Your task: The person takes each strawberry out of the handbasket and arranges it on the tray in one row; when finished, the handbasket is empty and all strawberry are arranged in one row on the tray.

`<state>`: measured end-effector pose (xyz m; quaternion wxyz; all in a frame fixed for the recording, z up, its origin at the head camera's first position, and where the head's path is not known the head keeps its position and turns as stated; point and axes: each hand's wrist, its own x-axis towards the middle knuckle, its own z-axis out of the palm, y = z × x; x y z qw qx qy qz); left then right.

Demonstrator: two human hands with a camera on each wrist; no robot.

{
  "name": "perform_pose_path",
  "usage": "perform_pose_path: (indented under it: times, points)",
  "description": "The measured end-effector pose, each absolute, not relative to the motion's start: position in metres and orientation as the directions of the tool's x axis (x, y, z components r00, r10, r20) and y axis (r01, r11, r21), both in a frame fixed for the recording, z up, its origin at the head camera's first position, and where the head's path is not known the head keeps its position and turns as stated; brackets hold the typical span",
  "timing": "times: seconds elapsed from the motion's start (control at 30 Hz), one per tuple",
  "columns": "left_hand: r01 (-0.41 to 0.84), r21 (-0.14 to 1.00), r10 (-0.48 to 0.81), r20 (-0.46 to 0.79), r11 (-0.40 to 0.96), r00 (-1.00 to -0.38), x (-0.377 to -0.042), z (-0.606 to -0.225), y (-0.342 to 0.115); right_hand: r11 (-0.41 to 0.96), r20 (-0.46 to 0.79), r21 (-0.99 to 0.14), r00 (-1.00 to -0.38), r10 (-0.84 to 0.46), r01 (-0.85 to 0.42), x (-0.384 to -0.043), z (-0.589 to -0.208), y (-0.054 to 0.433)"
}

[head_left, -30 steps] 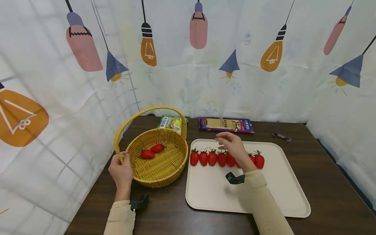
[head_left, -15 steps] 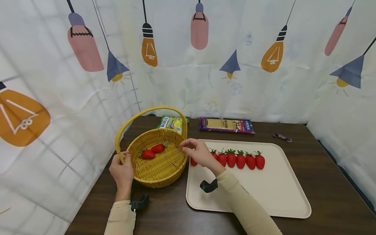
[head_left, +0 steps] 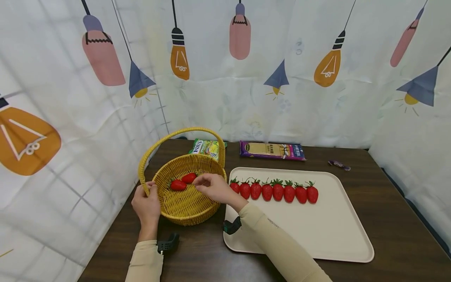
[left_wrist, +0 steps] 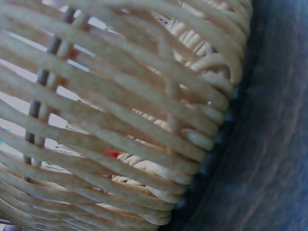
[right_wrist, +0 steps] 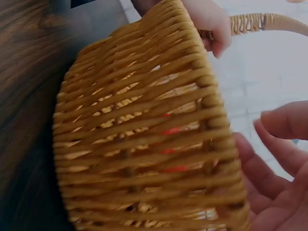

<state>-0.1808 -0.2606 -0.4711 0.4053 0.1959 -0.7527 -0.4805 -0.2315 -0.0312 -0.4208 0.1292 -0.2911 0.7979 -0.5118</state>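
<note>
At the left of the head view stands a yellow woven basket (head_left: 190, 213) with a tall hoop handle (head_left: 183, 131). My left hand (head_left: 147, 205) grips the foot of that handle at the left rim. Two red strawberries (head_left: 178, 185) lie inside the basket. My right hand (head_left: 215, 190) hovers over its right half, fingertips close to the strawberries. In the right wrist view its thumb (right_wrist: 286, 120) and forefinger nearly meet, with nothing seen between them. A row of several strawberries (head_left: 267, 192) lies on the cream tray (head_left: 310, 235). Basket weave (left_wrist: 120, 96) fills most of the left wrist view.
Behind the basket lies a green snack packet (head_left: 205, 148). A purple packet (head_left: 272, 150) lies behind the tray, with a small purple wrapped piece (head_left: 339, 165) to its right. All stand on a dark wooden table (head_left: 197, 250) before a lamp-printed curtain (head_left: 225, 98).
My right hand has swept left from above the tray to above the basket, uncovering the strawberry row. My left hand still grips the handle, and the basket stays in place.
</note>
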Motion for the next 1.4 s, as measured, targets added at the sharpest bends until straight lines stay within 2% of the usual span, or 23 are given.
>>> perform_pose_path:
  times: [0.13,0.33,0.43,0.57,0.73,0.83,0.97,1.1,1.27,1.4]
  points:
    - [0.092,0.886,-0.687,0.415,0.455,-0.597,-0.180,-0.471,-0.260,0.356,0.041,-0.860,-0.746,-0.665,-0.365,-0.237,-0.413,-0.041]
    - [0.089,0.885,-0.683,0.413,0.457,-0.603,-0.180,-0.470,-0.259,0.403,-0.055,-0.763,-0.571,-0.819,-0.505,-0.248,-0.397,-0.051]
    - [0.090,0.884,-0.684,0.416,0.459,-0.599,-0.181,-0.469,-0.259,0.404,-0.086,-0.748,-0.527,-0.846,-0.526,-0.254,-0.392,-0.059]
    - [0.090,0.881,-0.673,0.417,0.464,-0.611,-0.182,-0.468,-0.260,0.412,-0.100,-0.757,-0.534,-0.840,-0.507,-0.262,-0.389,-0.071]
    - [0.058,0.882,-0.692,0.406,0.467,-0.598,-0.178,-0.469,-0.261,0.406,-0.135,-0.818,-0.550,-0.824,-0.407,-0.268,-0.391,-0.085]
    - [0.050,0.875,-0.688,0.412,0.481,-0.597,-0.177,-0.469,-0.260,0.405,-0.144,-0.847,-0.587,-0.797,-0.343,-0.273,-0.396,-0.090]
    - [0.064,0.865,-0.669,0.429,0.497,-0.608,-0.178,-0.467,-0.259,0.383,-0.101,-0.878,-0.669,-0.736,-0.289,-0.283,-0.405,-0.093]
    - [0.058,0.870,-0.671,0.418,0.489,-0.612,-0.178,-0.467,-0.258,0.362,-0.089,-0.900,-0.710,-0.698,-0.244,-0.290,-0.413,-0.095]
    - [0.061,0.871,-0.667,0.417,0.488,-0.618,-0.177,-0.468,-0.259,0.370,-0.137,-0.909,-0.699,-0.702,-0.194,-0.291,-0.418,-0.096]
    - [0.059,0.868,-0.667,0.421,0.494,-0.614,-0.176,-0.468,-0.259,0.370,-0.154,-0.908,-0.663,-0.733,-0.198,-0.293,-0.422,-0.097]
